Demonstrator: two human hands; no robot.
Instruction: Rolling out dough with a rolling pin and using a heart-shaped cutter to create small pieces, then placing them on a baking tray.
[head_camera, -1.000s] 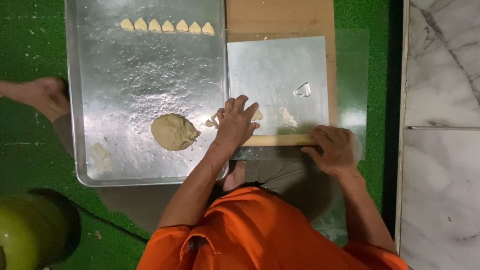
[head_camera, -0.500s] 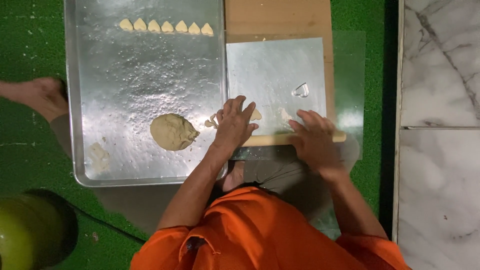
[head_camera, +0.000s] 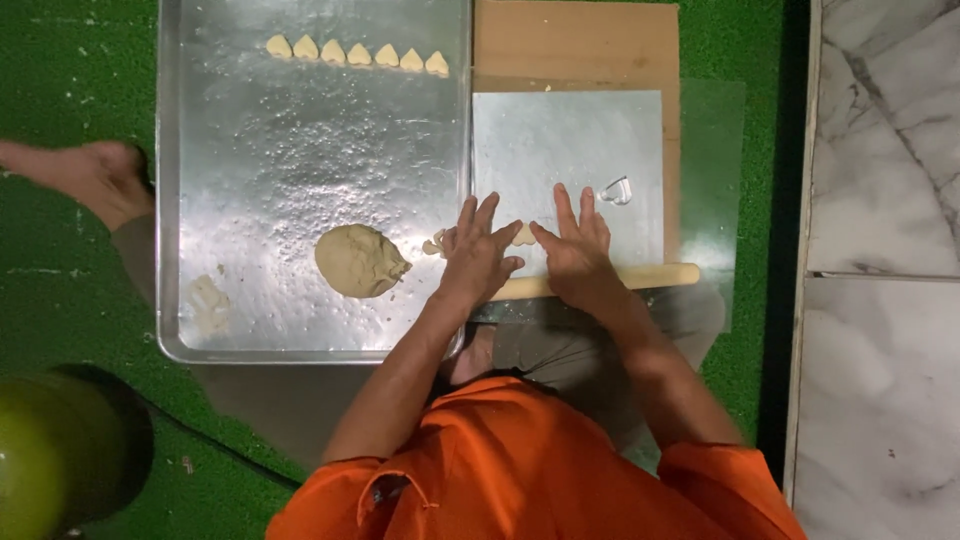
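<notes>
- Left hand (head_camera: 478, 255): it lies flat, fingers spread, palm down on the wooden rolling pin (head_camera: 655, 275) near the pin's left end. It grips nothing. Keep the palm pressing, not the fingertips, so the load spreads evenly.
- Right hand (head_camera: 580, 250): it is also flat and spread, palm on the pin just beside the left hand. Both hands sit left of the pin's middle; judged from this, shifting them further apart would balance the pressure across the pin.
- Rolling pin: it lies crosswise at the near edge of the square metal sheet (head_camera: 570, 150). Its right end projects past the sheet. Roll it straight away from the body and keep it parallel to the sheet's near edge.
- Dough piece (head_camera: 523, 236): a small pale piece shows between the two hands, just beyond the pin. How thin it is cannot be told. Use light, even strokes on so small a piece; heavy pressure is likely to tear it or stick it to the sheet.
- Dough lump (head_camera: 360, 260): it rests in the large metal tray (head_camera: 300, 130), left of the left hand, with small scraps beside it.
- Heart-shaped cutter (head_camera: 616, 190): it lies on the sheet beyond the right hand, apart from it.
- Cut pieces (head_camera: 357, 53): a row of seven sits at the tray's far edge, well apart from the hands.
- Wooden board (head_camera: 575, 45): it lies under the sheet and shows beyond it.
</notes>
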